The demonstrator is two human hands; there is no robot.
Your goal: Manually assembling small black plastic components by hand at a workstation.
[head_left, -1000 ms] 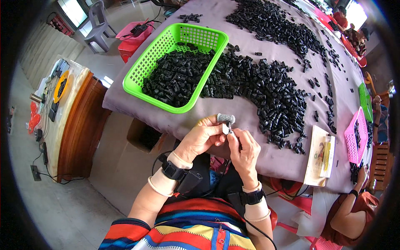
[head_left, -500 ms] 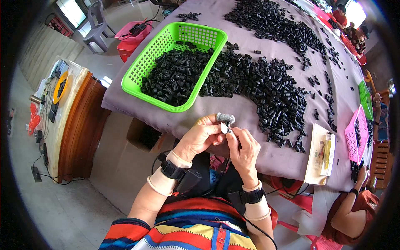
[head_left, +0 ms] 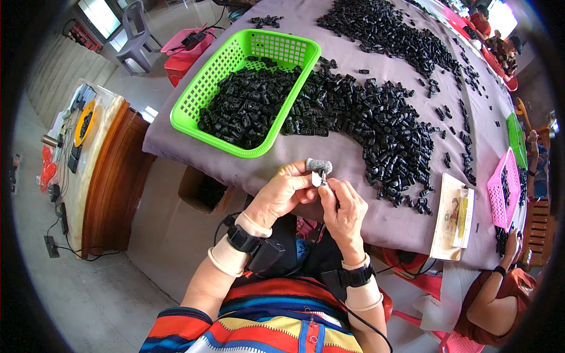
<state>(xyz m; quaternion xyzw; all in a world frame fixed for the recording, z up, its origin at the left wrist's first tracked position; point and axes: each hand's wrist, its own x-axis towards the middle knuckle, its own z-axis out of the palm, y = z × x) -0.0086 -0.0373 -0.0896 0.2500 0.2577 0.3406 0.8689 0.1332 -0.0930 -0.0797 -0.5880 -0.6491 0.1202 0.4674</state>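
Observation:
My left hand [head_left: 286,193] and my right hand [head_left: 345,213] meet just over the near edge of the table. A grey knitted sleeve [head_left: 318,166] covers one finger of the left hand. Between the fingertips of both hands is a small part [head_left: 318,179], black with a whitish piece on it; its exact kind is too small to tell. Both hands are closed in a pinch at it. Beyond them stands a green plastic basket [head_left: 222,146] with many small black plastic parts [head_left: 250,106]. A loose pile of the same parts [head_left: 388,129] spreads to its right.
A board with a yellow item [head_left: 450,217] lies at the right near edge. Further right are a pink basket [head_left: 498,194] and a co-worker's arm [head_left: 491,288]. An open cardboard box [head_left: 188,191] sits under the table; a wooden counter [head_left: 112,182] stands left.
My hands hold almost the same place, with only a slight shift of the fingers at the small part. The co-worker's hand at the right has moved a little.

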